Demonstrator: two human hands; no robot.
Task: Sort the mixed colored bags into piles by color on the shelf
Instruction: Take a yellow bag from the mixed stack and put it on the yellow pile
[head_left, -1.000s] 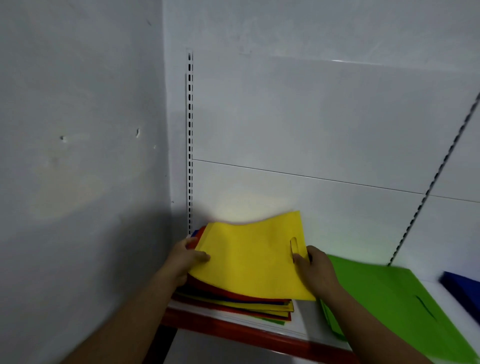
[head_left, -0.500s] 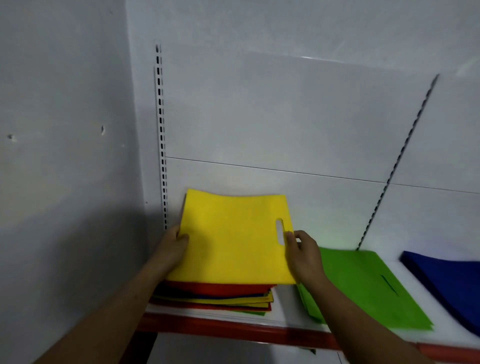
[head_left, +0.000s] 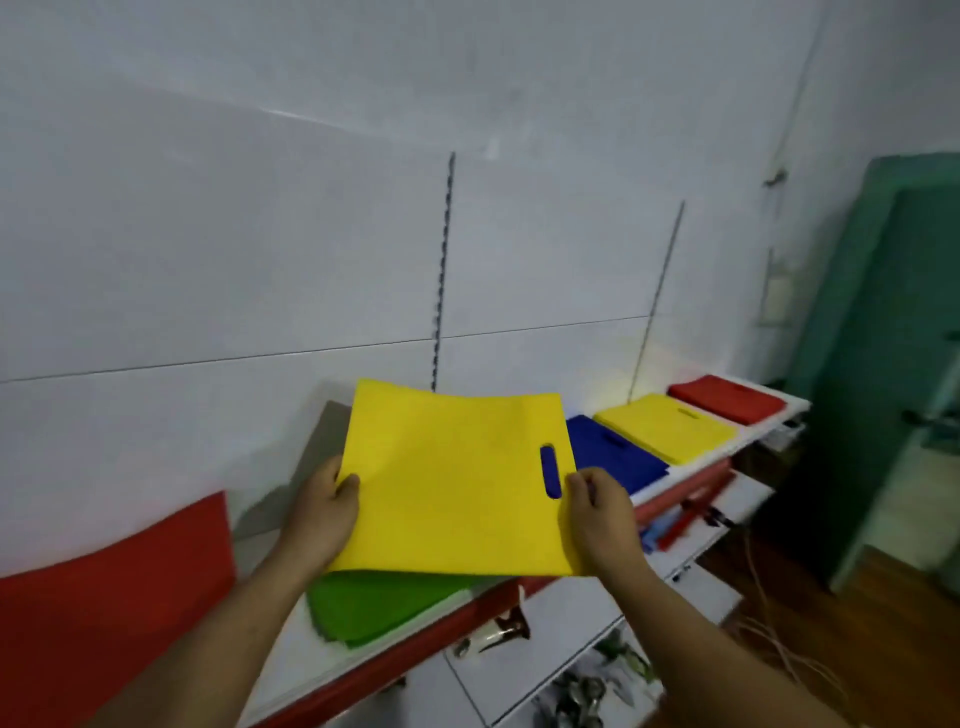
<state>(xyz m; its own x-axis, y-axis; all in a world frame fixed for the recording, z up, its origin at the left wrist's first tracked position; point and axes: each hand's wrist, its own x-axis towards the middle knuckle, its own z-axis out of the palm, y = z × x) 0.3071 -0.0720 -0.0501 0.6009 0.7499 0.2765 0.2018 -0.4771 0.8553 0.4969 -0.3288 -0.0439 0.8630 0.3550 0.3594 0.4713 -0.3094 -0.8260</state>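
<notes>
now your hands (head_left: 457, 512) grip the yellow bag (head_left: 452, 478), lifted off the mixed stack and carried over green (head_left: 374, 603), heading for the yellow pile (head_left: 665, 427).

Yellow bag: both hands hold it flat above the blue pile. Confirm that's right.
Not quite. The head view shows the left hand and right hand holding the yellow bag above the green pile; the blue pile lies further right.

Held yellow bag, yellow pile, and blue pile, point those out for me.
Held yellow bag (head_left: 447, 483), head view, middle of its face.
Yellow pile (head_left: 662, 428), head view, top bag.
Blue pile (head_left: 610, 457), head view, top bag.
</notes>
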